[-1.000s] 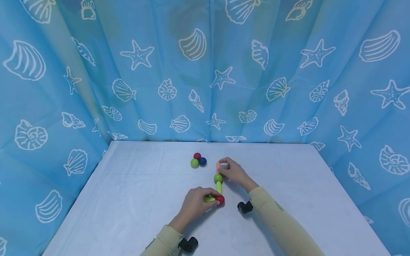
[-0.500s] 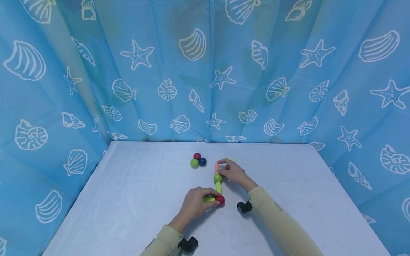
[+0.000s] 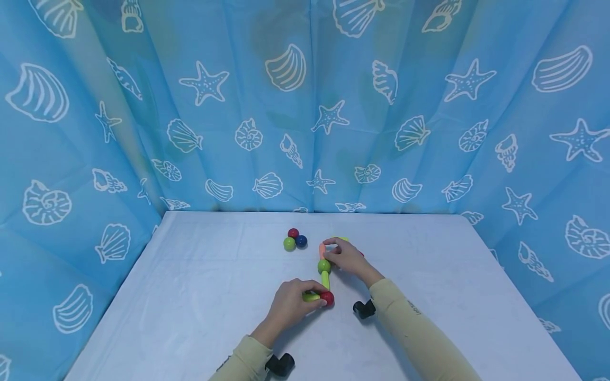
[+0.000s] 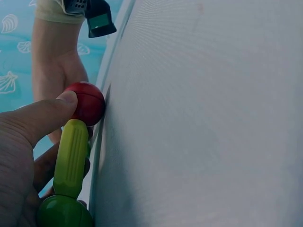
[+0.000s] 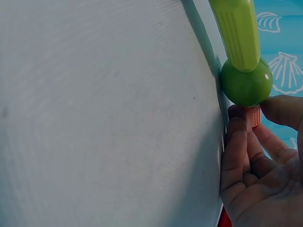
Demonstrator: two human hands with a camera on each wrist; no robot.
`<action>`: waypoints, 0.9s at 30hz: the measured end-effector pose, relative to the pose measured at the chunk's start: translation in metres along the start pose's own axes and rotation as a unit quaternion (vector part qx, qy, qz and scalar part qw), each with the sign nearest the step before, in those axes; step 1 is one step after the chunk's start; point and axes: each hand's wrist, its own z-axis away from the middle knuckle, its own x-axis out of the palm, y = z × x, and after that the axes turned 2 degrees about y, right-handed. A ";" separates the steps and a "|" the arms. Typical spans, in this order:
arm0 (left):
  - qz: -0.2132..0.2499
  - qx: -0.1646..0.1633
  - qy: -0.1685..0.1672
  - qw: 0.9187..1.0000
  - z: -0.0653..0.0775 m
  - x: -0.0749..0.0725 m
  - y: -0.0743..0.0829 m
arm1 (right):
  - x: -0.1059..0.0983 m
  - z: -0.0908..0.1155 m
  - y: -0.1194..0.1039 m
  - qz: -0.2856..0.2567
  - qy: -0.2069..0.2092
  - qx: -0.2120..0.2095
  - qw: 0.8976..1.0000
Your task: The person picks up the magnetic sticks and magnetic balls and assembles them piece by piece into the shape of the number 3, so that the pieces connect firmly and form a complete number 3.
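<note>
Smooth, glossy balls join straight bars with fluted sides: the left hand (image 3: pixel 290 301) pinches a red ball (image 3: pixel 327 299), its thumb pressed on the curved side, and a ridged yellow-green bar (image 4: pixel 71 161) runs back from that ball beneath the palm to a shiny green ball (image 4: pixel 66 213). A second yellow-green bar (image 3: pixel 325 280) leads from the red ball away to another round green ball (image 3: pixel 324 265), and beyond that the right hand (image 3: pixel 349 258) grips a salmon-orange bar (image 3: pixel 322 251) between thumb and fingers. Compared with a second ago, the orange bar sits very slightly further left at its far end, and a thin red edge (image 3: pixel 362 254) shows beside the right hand; the left hand and its red ball hold their place. Loose red (image 3: pixel 293 233), lime (image 3: pixel 289 243) and dark blue (image 3: pixel 301 241) balls cluster close together to the left of the orange bar. All lie on a desk (image 3: pixel 214 275) with a white, faintly creased covering, before a folded blue curtain (image 3: pixel 267 121) printed with white shells and starfish.
</note>
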 end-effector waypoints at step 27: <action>0.001 0.008 0.003 1.000 0.001 0.000 0.000 | -0.003 0.006 -0.003 0.010 0.013 -0.021 1.000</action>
